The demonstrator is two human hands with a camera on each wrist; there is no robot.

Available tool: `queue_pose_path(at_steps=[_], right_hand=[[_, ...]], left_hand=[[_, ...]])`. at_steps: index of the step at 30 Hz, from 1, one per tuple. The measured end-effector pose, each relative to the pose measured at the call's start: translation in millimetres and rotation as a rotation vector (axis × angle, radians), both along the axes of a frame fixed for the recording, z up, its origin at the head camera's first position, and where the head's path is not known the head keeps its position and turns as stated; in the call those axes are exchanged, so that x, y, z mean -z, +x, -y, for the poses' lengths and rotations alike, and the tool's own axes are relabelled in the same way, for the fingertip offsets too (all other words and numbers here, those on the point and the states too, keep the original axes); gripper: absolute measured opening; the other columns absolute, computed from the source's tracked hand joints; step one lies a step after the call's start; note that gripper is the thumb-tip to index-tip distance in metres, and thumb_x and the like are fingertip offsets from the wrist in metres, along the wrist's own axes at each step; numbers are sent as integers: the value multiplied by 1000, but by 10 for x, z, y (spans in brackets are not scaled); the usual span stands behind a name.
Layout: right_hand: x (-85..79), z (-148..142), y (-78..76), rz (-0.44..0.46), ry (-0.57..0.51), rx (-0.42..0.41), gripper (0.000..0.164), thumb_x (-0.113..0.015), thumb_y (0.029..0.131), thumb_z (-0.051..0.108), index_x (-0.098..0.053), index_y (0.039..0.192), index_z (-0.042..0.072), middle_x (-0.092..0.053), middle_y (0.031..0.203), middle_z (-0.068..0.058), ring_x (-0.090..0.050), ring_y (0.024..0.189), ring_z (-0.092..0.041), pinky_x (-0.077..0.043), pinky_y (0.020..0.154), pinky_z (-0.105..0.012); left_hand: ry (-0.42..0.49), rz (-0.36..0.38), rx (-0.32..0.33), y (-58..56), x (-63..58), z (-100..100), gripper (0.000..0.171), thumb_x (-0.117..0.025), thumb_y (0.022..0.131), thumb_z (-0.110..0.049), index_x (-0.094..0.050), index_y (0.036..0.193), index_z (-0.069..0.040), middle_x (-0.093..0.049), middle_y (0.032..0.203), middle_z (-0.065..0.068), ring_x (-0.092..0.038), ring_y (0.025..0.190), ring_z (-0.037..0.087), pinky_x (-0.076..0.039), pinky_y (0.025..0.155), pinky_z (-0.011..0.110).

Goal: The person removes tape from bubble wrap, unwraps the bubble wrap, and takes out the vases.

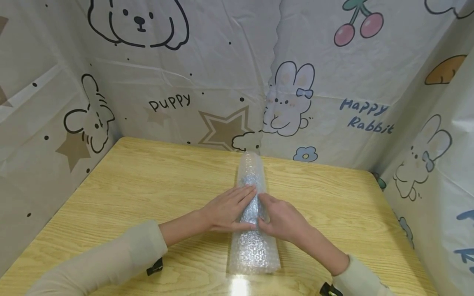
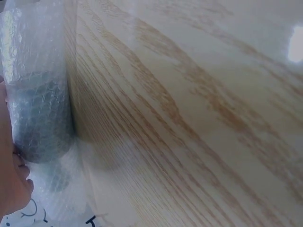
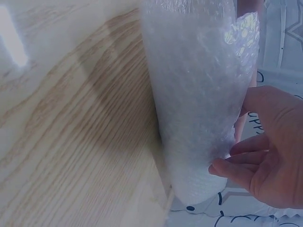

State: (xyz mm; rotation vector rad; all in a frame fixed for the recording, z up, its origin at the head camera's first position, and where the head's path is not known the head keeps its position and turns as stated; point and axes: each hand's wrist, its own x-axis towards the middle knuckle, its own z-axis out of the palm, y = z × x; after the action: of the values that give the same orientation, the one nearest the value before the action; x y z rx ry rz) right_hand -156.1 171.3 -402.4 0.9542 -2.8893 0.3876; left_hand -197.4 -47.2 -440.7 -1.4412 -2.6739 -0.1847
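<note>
A long roll of bubble wrap (image 1: 255,255) lies on the table, pointing away from me, its near end wider than its far end. Through the clear layers in the left wrist view shows a dark cylindrical item (image 2: 40,118), its kind hidden by the wrap. My left hand (image 1: 231,207) rests over the top left of the roll with fingers and thumb extended. On the right side, my right hand (image 1: 283,218) holds the wrap, thumb and bent fingers against it. In the right wrist view those fingertips (image 3: 220,166) touch the bubbled surface beside a loose edge of wrap.
The wood-grain table (image 1: 166,176) reaches back to a printed curtain (image 1: 218,65) with cartoon animals, which also hangs at both sides. The roll's far end comes close to the table's back edge. A black strap end (image 1: 154,267) shows by the left sleeve.
</note>
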Motion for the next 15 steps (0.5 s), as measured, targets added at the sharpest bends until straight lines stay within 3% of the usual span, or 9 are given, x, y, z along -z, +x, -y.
queue_pose_path(at_steps=[2, 4, 10, 15], right_hand=[[-6, 5, 1, -28, 36, -14, 63, -69, 87, 23, -51, 136, -14, -59, 130, -30, -50, 54, -8, -59, 75, -35], [-5, 10, 4, -73, 61, -29, 60, -69, 87, 23, -55, 133, -13, -60, 129, -30, -47, 50, -6, -59, 69, -33], [11, 22, 4, -205, 59, -66, 47, -72, 82, 18, -65, 120, -10, -67, 117, -26, -67, 63, -20, -60, 65, -32], [25, 18, -2, -213, 43, -70, 44, -72, 82, 14, -66, 118, -11, -68, 115, -26, -68, 64, -21, -61, 64, -33]], left_hand=[[-2, 4, 0, 2, 0, 0, 96, -42, 97, -67, -18, 157, 3, -16, 163, 18, -18, 149, 32, -18, 120, 43], [-1, 6, 0, 4, 2, 0, 96, -41, 97, -68, -17, 157, 3, -15, 163, 18, -18, 149, 32, -17, 121, 42], [1, 9, -2, 3, 11, -2, 97, -40, 96, -69, -16, 157, 2, -13, 164, 17, -17, 150, 31, -16, 121, 42], [-1, 11, -5, 3, 5, -1, 97, -41, 96, -69, -16, 157, 2, -13, 164, 17, -16, 150, 30, -16, 121, 42]])
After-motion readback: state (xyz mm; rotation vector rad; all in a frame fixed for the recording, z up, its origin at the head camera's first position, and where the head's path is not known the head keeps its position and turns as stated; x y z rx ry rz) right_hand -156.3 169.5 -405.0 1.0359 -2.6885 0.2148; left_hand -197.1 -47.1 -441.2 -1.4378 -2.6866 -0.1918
